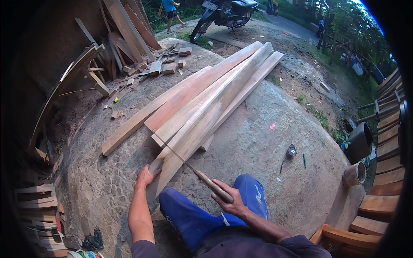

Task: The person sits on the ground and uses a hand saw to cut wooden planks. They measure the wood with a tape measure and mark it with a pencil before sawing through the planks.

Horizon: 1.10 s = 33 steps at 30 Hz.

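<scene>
Several long pale and reddish planks (202, 94) lie stacked diagonally across the middle of the ground. My left hand (145, 176) is closed on the near end of the top plank (172, 167), at its left edge. My right hand (227, 200) grips the long wooden handle of a tool (211, 185) whose thin dark blade (170, 148) extends up-left across the planks; its exact kind is hard to make out. My blue-clad knees (251, 193) are just below the planks, on either side of my right hand.
Offcuts (170, 68) and leaning boards (124, 30) fill the upper left. A tape measure (291, 150), green pencil (304, 161) and bucket (350, 176) are at right, beside stacked wooden pieces (387, 172). Beyond stand a motorbike (223, 15) and a person (169, 10).
</scene>
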Each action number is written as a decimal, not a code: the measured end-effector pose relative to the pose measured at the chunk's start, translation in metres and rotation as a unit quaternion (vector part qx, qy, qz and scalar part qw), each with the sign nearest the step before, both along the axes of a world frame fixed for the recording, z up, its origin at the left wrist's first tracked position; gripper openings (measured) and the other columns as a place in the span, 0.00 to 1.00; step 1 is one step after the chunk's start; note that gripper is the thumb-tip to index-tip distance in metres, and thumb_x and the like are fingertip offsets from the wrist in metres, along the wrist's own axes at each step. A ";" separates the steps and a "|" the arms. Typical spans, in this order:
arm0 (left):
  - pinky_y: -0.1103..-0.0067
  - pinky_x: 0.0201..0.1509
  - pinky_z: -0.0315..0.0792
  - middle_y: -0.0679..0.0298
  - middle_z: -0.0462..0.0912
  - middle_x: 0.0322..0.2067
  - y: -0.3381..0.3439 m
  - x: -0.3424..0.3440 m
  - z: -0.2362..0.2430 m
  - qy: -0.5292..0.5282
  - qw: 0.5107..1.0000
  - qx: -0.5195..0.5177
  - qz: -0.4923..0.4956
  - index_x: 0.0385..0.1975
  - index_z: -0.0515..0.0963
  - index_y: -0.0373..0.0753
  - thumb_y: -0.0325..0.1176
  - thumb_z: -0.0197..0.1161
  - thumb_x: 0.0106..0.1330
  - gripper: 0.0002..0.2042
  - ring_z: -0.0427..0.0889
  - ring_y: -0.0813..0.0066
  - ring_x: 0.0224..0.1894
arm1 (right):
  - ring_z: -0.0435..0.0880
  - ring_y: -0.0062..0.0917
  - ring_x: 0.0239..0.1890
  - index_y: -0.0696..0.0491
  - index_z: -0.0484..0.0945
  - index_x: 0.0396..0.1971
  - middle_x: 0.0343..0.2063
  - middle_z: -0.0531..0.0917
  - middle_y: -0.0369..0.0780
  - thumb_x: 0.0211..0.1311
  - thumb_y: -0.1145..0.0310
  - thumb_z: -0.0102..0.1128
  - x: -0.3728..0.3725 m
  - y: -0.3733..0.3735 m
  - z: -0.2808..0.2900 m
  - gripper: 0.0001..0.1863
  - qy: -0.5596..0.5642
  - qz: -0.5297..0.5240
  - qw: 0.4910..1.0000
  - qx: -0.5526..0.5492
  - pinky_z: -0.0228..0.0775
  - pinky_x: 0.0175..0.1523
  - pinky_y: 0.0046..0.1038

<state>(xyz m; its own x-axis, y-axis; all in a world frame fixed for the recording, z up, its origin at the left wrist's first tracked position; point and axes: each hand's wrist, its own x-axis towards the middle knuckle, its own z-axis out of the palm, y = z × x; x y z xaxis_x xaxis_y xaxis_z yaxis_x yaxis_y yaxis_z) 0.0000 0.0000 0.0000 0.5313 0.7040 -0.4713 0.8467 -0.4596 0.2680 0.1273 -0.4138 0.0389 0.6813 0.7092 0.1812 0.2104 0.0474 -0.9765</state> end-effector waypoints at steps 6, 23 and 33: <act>0.57 0.71 0.66 0.42 0.73 0.66 -0.007 0.013 -0.022 -0.007 0.988 0.150 -0.045 0.70 0.69 0.42 0.71 0.60 0.62 0.44 0.70 0.43 0.69 | 0.87 0.29 0.54 0.57 0.74 0.66 0.57 0.85 0.48 0.66 0.67 0.71 -0.008 0.009 0.004 0.30 -0.010 -0.001 1.000 0.014 0.78 0.58 0.28; 0.56 0.72 0.65 0.45 0.75 0.65 -0.028 0.029 -0.006 -0.048 0.990 0.120 0.049 0.66 0.73 0.34 0.75 0.43 0.68 0.47 0.72 0.43 0.68 | 0.88 0.31 0.53 0.61 0.74 0.64 0.54 0.85 0.50 0.65 0.71 0.72 -0.021 -0.010 0.007 0.29 -0.004 -0.006 1.000 0.020 0.79 0.56 0.28; 0.55 0.70 0.66 0.44 0.78 0.62 -0.028 0.027 -0.014 -0.047 0.991 0.127 0.025 0.62 0.74 0.34 0.71 0.41 0.72 0.42 0.74 0.46 0.67 | 0.87 0.30 0.54 0.62 0.75 0.64 0.54 0.85 0.50 0.65 0.70 0.72 -0.019 -0.005 0.003 0.29 -0.064 0.001 0.998 0.006 0.78 0.59 0.28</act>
<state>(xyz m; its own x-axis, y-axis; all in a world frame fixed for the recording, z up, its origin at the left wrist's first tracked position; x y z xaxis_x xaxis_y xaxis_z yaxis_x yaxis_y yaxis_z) 0.0270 -0.0280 -0.0140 0.5259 0.8198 -0.2265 0.8469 -0.4802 0.2283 0.1087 -0.4189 0.0419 0.6515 0.7073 0.2744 0.3325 0.0590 -0.9413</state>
